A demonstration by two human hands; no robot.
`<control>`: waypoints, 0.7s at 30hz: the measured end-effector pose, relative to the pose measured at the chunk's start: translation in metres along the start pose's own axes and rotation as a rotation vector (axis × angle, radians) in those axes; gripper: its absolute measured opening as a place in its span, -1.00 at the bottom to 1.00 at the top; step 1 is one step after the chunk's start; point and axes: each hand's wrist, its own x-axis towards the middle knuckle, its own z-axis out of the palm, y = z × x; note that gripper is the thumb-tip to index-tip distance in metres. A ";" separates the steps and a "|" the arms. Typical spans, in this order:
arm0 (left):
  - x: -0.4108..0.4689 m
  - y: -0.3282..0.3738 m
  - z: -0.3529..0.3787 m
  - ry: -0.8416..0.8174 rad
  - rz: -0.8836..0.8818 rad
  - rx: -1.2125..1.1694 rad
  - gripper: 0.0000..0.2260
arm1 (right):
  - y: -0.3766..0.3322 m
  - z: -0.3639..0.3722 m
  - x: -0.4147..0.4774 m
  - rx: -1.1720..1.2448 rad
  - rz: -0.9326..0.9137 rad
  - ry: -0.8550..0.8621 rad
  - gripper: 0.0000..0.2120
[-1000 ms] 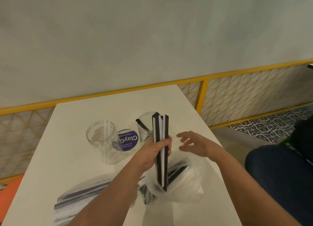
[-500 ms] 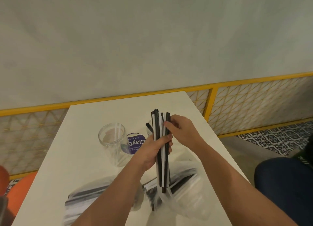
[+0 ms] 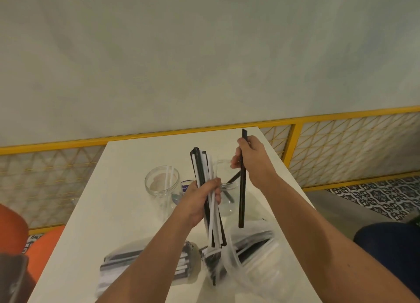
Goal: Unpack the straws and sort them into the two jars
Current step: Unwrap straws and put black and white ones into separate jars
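Now the table [image 3: 118, 211] lies bare along its left edge and far end, the left jar [image 3: 159, 189] and right jar [image 3: 230, 208] stand mid-table, and bags of straws [image 3: 256, 264] crowd the near edge. Since a moment ago the right hand [image 3: 252, 164], pinching one black straw [image 3: 242, 196], has pulled it clear of the bundle [image 3: 200, 166] that the left hand [image 3: 201, 201] grips above mid-table. Both stand nearly upright, long axes vertical, the single straw near the right jar.
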 end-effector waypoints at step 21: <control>0.007 0.010 -0.018 -0.167 -0.009 0.150 -0.67 | -0.030 0.018 0.003 -0.582 -0.146 -0.443 -0.81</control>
